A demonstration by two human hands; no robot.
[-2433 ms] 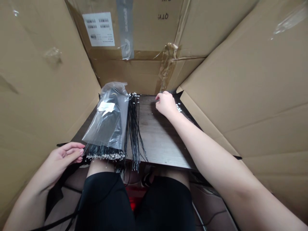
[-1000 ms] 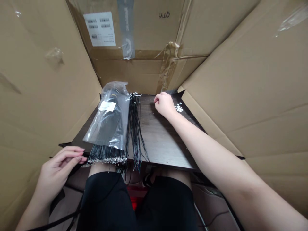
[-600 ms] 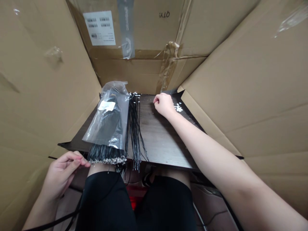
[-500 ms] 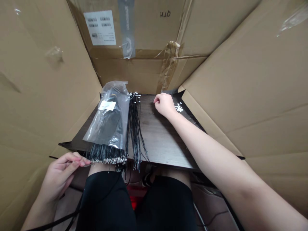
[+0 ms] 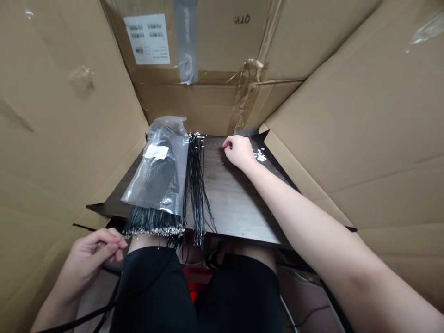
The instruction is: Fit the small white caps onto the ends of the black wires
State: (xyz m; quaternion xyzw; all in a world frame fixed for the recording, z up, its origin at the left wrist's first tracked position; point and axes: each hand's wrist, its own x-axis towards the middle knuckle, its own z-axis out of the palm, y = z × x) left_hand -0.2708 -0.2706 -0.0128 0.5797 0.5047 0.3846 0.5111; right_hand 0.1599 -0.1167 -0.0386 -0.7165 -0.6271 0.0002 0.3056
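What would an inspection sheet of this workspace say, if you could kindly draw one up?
Surface: dark wood-grain tabletop, edged by cardboard panels.
Job's things: bagged wire bundle in clear plastic, metal-tipped ends showing; loose black wire bundle beside it.
Clutter: small white bits on the tabletop.
Hands: left hand curled just off the table edge by the bagged ends; right hand curled on the tabletop beside the white bits.
Cables: black cord at lower left.
Surroundings: barcode label on the cardboard; black shorts below the table.

A makeshift assembly nook, this: cardboard panels (image 5: 347, 115) boxing in a dark wooden table (image 5: 236, 208) — bagged wire bundles (image 5: 152, 185) on top.
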